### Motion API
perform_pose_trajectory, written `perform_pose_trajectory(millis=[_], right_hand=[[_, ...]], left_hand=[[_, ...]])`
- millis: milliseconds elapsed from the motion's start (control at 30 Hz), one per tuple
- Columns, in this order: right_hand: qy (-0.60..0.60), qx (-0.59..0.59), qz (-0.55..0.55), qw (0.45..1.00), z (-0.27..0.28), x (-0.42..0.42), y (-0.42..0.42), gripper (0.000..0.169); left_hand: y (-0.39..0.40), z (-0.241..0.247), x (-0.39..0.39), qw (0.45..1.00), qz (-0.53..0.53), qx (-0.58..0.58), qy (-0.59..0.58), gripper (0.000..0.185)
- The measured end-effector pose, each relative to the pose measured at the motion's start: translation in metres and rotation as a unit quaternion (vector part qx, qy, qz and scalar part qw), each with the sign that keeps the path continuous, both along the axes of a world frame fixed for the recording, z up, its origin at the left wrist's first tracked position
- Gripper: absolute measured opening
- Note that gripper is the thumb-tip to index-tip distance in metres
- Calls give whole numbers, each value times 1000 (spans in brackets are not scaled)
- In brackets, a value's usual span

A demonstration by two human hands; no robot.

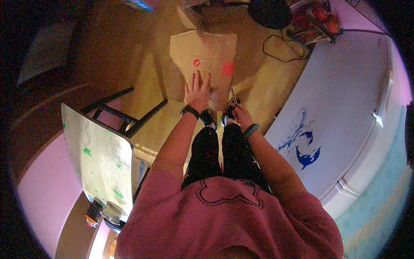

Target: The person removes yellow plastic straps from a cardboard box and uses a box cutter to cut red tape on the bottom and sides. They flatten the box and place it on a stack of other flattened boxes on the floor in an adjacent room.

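A cardboard piece, perhaps a flattened box, (207,48) lies before my feet, with a round red sticker (196,62) and a larger red patch (228,69) on it. My left hand (198,91), with a dark band on its wrist, rests on the cardboard with the fingers spread and holds nothing. My right hand (240,113), a dark green band on its wrist, is closed around a thin, long tool (234,94). The tool points away from me near the cardboard's lower right edge; its kind is not clear.
A white refrigerator (336,97) with blue dolphin decals stands at the right. At the left is a pale board or tabletop (103,152) with green marks, near a dark frame (116,113). A dark round object (270,13), a cord (284,60) and a bag of red items (318,22) lie beyond.
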State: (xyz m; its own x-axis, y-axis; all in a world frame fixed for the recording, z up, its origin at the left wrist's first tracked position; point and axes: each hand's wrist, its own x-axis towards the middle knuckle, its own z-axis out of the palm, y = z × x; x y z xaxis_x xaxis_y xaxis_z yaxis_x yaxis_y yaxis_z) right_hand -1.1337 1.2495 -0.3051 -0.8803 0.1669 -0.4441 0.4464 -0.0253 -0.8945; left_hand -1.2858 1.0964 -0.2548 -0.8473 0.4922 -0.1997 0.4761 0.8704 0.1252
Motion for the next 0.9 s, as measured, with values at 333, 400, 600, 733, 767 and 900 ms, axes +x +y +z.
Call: perform_pose_trajectory(millis=[333,400,600,733,767,900], right_hand=[[-131,5,-112,985,50,-7,-3,25],[-113,59,-95,987,44,-10,0,26],[-103,132,-127,978,46,-40,-1,33],[-54,239,-43,969,22,-66,15,30],[-86,254,-37,963,22,-73,17,29],[-123,371,14,920,17,-93,21,25]], left_hand=[[-6,3,2,999,-12,12,-27,57],[-5,7,-3,999,-44,22,-14,57],[1,5,-9,998,-55,13,-20,54],[5,5,-11,998,-55,-5,-27,53],[6,7,-11,998,-54,-5,-27,54],[13,19,-16,998,-56,4,-28,55]])
